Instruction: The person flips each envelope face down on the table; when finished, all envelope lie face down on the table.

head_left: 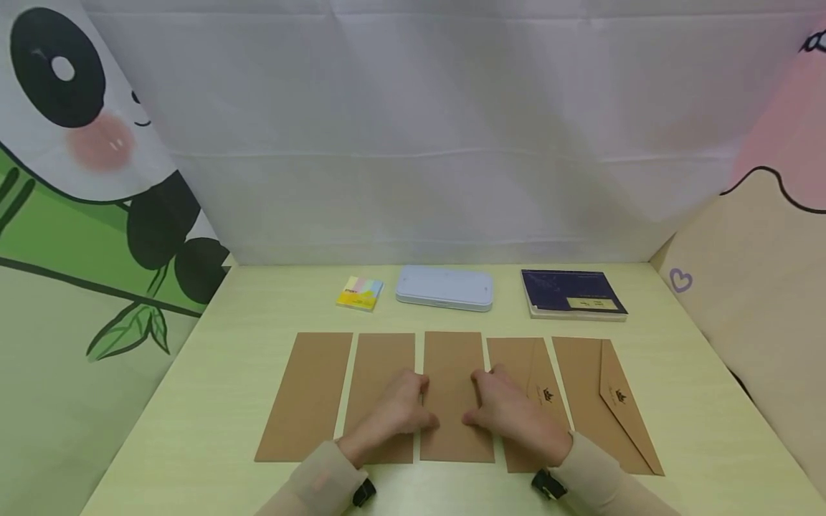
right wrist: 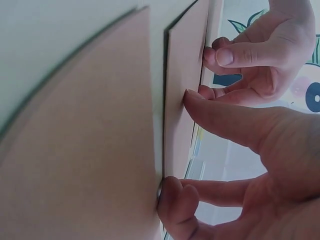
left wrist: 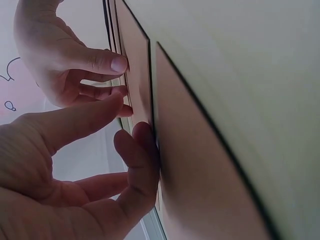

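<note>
Kraft-paper envelopes lie side by side in a row on the table. My left hand (head_left: 396, 408) reaches over the second envelope from the left (head_left: 386, 351) to the left edge of the middle envelope (head_left: 453, 358). The fingertips of my right hand (head_left: 513, 412) are at that envelope's right edge, its forearm crossing an envelope with a flap and a small crown print (head_left: 516, 351). In the right wrist view, the right thumb (right wrist: 215, 115) rests on the brown paper, spread apart from the fingers. The left thumb (left wrist: 85, 117) is likewise spread from its fingers.
Outer envelopes lie at the left (head_left: 310, 401) and right (head_left: 581, 387) ends. Behind the row are a sticky-note pack (head_left: 360, 294), a pale lavender flat case (head_left: 444, 287) and a dark blue notebook (head_left: 561, 287). A white cloth (head_left: 413, 143) hangs behind the table.
</note>
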`<state>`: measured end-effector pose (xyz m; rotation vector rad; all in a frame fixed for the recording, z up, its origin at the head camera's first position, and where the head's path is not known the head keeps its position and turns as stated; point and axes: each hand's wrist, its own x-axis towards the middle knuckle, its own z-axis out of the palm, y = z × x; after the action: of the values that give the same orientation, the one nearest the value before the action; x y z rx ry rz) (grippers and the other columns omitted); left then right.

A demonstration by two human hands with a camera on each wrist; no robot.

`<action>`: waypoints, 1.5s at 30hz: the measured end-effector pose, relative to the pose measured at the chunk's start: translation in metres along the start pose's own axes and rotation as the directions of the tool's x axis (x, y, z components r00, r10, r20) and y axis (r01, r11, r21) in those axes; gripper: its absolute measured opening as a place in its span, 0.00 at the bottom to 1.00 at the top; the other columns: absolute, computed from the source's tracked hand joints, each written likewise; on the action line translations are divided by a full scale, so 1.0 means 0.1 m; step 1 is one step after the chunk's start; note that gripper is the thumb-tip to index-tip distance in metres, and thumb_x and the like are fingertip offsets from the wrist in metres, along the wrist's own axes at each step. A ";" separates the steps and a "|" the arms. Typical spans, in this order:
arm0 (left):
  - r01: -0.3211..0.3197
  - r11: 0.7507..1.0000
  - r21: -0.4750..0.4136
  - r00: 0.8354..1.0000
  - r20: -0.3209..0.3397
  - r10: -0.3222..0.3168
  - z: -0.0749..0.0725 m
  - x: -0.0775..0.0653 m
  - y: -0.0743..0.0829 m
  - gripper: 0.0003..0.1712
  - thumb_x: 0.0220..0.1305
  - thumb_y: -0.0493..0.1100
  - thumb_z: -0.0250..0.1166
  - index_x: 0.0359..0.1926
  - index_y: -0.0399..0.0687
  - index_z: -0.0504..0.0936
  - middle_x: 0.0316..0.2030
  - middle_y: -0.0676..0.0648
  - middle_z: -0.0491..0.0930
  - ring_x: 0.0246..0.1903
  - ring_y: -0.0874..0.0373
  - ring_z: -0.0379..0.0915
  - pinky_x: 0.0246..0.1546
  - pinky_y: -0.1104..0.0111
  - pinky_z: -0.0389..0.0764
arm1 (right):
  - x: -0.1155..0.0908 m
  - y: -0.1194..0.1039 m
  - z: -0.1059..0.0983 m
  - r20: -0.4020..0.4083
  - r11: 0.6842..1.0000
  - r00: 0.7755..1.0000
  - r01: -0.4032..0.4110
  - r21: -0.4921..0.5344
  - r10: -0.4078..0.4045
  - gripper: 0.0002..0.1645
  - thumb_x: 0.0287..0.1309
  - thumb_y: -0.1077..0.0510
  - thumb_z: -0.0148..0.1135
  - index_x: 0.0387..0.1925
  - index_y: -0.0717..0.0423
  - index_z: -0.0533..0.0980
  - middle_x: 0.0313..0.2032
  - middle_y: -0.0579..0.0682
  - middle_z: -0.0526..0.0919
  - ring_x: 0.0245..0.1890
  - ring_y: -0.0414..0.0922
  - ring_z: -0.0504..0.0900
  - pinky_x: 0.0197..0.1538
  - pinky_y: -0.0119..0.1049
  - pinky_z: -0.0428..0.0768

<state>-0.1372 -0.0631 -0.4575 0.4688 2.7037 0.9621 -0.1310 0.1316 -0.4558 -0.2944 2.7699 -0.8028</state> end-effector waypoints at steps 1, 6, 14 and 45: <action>0.001 1.000 -0.004 1.000 -0.001 -0.001 0.00 0.00 0.00 0.19 0.34 0.36 0.76 0.20 0.39 0.70 0.21 0.51 0.58 0.20 0.57 0.55 0.18 0.68 0.57 | 0.00 0.00 0.00 -0.001 1.000 1.000 -0.002 -0.003 0.002 0.39 0.39 0.55 0.79 0.52 0.66 0.72 0.40 0.60 0.69 0.34 0.50 0.70 0.39 0.44 0.74; 0.017 1.000 -0.020 1.000 0.001 -0.017 0.00 0.00 0.01 0.21 0.34 0.36 0.76 0.18 0.42 0.68 0.20 0.51 0.57 0.19 0.57 0.54 0.17 0.68 0.56 | 0.02 0.00 0.01 0.000 1.000 1.000 -0.010 -0.009 0.010 0.39 0.39 0.55 0.79 0.53 0.66 0.72 0.41 0.59 0.69 0.35 0.50 0.70 0.40 0.44 0.73; 0.056 0.998 -0.007 0.998 0.008 -0.056 0.01 -0.02 0.04 0.22 0.36 0.39 0.77 0.20 0.41 0.69 0.23 0.48 0.61 0.22 0.55 0.57 0.20 0.66 0.59 | -0.04 0.06 -0.03 0.000 0.999 1.000 0.017 0.043 -0.017 0.39 0.43 0.55 0.76 0.56 0.66 0.70 0.44 0.59 0.69 0.37 0.49 0.71 0.42 0.45 0.74; -0.143 0.985 0.092 0.989 0.060 0.138 0.36 0.20 0.46 0.46 0.43 0.48 0.77 0.62 0.35 0.70 0.52 0.40 0.69 0.49 0.50 0.69 0.49 0.65 0.71 | -0.23 0.83 -0.58 -0.080 0.997 0.994 0.068 -0.034 -0.070 0.54 0.36 0.51 0.81 0.65 0.63 0.64 0.49 0.60 0.71 0.40 0.51 0.75 0.39 0.45 0.76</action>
<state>-0.1344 -0.0015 -0.4574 0.7024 2.7078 0.8429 -0.1360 0.2349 -0.4489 -0.3733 2.8648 -0.8060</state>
